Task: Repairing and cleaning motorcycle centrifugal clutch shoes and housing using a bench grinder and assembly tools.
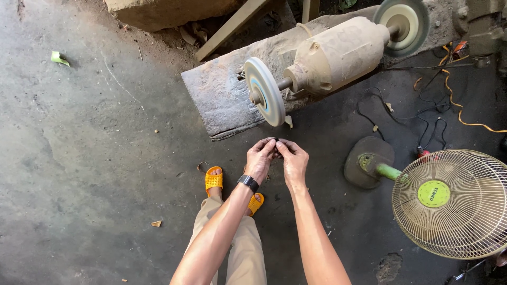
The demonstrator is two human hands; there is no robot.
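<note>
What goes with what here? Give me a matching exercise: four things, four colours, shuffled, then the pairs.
Things:
1. sandals
2. wristband on the left hand
3. fan hub
4. trousers

Colours:
A. beige
B. yellow-green
C. orange
D. black

Pairs: 1-C, 2-D, 3-B, 4-A

The fingers of the left hand meet the right hand on a small dark object below the grinding wheel.

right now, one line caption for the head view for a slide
Both hands pinch a small dark piece below a dusty grinder's wheel.

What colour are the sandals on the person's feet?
The sandals are bright orange, seen in the head view, the only one.
</note>
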